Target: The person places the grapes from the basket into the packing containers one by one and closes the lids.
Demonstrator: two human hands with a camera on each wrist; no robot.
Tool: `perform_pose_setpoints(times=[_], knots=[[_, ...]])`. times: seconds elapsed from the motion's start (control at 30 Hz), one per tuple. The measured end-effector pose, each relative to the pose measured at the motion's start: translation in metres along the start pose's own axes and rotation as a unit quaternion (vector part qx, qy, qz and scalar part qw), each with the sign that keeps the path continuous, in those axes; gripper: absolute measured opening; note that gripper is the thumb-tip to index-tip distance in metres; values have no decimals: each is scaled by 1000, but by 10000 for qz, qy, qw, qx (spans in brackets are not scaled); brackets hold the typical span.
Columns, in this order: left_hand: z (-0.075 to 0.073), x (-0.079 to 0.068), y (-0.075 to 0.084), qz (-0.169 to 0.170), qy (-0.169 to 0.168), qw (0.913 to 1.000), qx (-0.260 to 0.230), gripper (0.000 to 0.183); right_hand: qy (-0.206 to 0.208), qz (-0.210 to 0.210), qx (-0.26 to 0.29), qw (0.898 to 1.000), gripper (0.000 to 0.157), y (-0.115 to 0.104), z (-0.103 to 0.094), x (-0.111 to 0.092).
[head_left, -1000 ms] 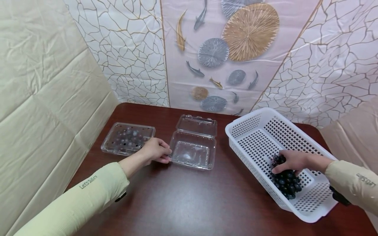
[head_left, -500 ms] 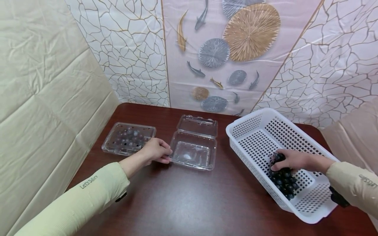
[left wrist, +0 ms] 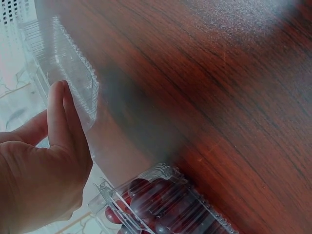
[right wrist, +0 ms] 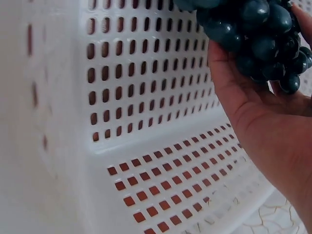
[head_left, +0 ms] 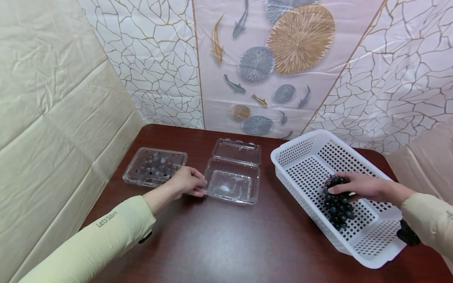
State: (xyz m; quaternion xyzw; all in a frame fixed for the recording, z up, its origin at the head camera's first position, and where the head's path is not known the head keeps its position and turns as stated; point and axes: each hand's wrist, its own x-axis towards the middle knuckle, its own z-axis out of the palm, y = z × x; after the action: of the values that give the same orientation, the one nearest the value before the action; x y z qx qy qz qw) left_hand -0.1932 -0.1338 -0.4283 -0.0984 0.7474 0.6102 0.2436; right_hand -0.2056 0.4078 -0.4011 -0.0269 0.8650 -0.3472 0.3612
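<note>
In the head view my right hand grips a bunch of dark grapes inside the white perforated basket. The right wrist view shows the grapes between thumb and fingers, with the palm beneath them. My left hand pinches the near left edge of a clear plastic clamshell, which lies with its lid folded back and nothing inside. From the left wrist view, the fingertips meet the clamshell's wall; the exact contact is partly hidden by the fingers.
A closed clear clamshell with dark round grapes inside sits to the left, just behind my left wrist. Everything stands on a dark red-brown wooden table. A patterned cloth hangs beyond the table's far edge.
The right hand has lifted the grape bunch slightly and shifted it toward the far side of the basket. My left hand and the open clamshell have stayed in place.
</note>
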Motion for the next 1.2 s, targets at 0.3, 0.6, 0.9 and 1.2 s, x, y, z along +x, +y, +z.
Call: perform_pose_setpoints(times=[0.3,0.6,0.9,1.2], knots=[[0,1,-3,71,16,10000,-23,16,242,-348,406,9983,76,-3,-15,-2],[0,1,-4,62,13,10000,-42,16,532,-731,1459,9852,42,-2,-30,-7],[0,1,-4,46,-2,10000,-78,16,634,-1193,2645,9549,40,-15,-44,-15],[0,0,-4,40,-1,10000,-82,16,960,-1417,3002,9384,35,-46,-48,-12]])
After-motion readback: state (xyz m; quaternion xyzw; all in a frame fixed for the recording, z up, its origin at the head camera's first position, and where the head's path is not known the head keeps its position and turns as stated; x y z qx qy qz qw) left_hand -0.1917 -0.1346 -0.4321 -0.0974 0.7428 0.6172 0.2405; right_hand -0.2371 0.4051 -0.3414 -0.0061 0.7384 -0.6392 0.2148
